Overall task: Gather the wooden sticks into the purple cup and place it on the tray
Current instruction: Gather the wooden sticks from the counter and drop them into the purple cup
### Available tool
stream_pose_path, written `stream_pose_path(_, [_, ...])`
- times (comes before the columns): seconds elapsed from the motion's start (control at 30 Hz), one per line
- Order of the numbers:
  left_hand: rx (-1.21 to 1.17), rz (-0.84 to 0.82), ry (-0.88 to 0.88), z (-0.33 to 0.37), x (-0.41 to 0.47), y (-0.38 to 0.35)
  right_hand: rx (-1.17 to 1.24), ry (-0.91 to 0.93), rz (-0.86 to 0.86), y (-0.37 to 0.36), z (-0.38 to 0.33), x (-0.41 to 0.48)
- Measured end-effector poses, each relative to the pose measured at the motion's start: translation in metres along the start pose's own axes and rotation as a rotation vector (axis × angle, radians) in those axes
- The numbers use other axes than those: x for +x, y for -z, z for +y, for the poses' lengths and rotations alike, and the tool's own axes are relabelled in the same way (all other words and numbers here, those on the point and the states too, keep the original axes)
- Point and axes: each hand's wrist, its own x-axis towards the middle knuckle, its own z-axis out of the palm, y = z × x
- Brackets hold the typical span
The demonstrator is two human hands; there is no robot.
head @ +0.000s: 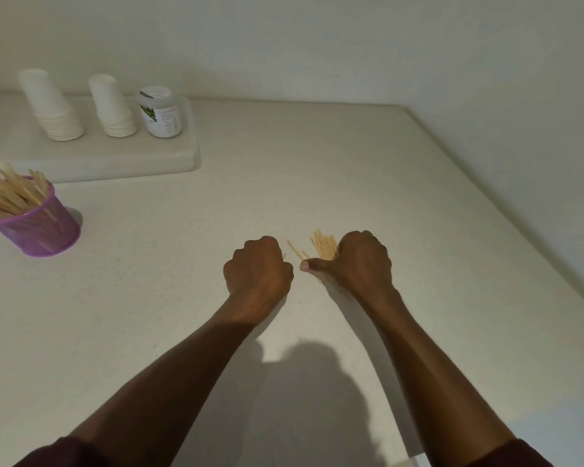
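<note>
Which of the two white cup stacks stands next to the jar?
The right stack, just beside the jar; the left stack stands farther from it.

Dim, soft focus, wide-angle edge distortion

We see a labelled jar [159, 112] at the back left of the counter [317, 180]. Two upside-down white cup stacks sit left of the jar: shorter stack [112, 107] just beside it, taller stack [53, 107] further left.
</note>
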Motion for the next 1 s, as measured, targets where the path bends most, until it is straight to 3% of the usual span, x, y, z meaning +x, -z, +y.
stream_pose_path(0.33, [-0.158,0.032,0.156,-0.002,0.008,-0.008,0.059,0.044,0.041,-0.015,-0.005,-0.004])
stream_pose_path(0.57, [-0.308,0.016,0.207,0.005,0.002,-0.008,0.33,-0.07,-0.116,-0.007,0.002,0.003])
stream_pose_path(1.0, [-0.084,0.067,0.086,0.043,-0.009,-0.015,0.637,-0.243,-0.038,0.018,0.057,0.003])
